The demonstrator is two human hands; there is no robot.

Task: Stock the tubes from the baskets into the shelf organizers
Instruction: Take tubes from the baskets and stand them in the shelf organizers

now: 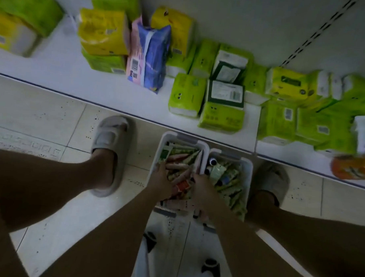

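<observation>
Two white baskets stand side by side on the tiled floor between my feet. The left basket (164, 140) holds several pink, green and red tubes (182, 159). The right basket (247, 168) holds green and blue tubes (228, 178) and small bottles. My left hand (162, 180) reaches down into the left basket with its fingers curled among the tubes. My right hand (202, 186) is at the divide between the two baskets, fingers closed around tubes. Exactly what each hand grips is hidden by the hands themselves.
A low white shelf (96, 88) runs across the top, carrying yellow, green and blue tissue packs (147, 55). My slippered feet (111, 154) stand on either side of the baskets. Two small dark objects (211, 268) lie on the floor near the bottom.
</observation>
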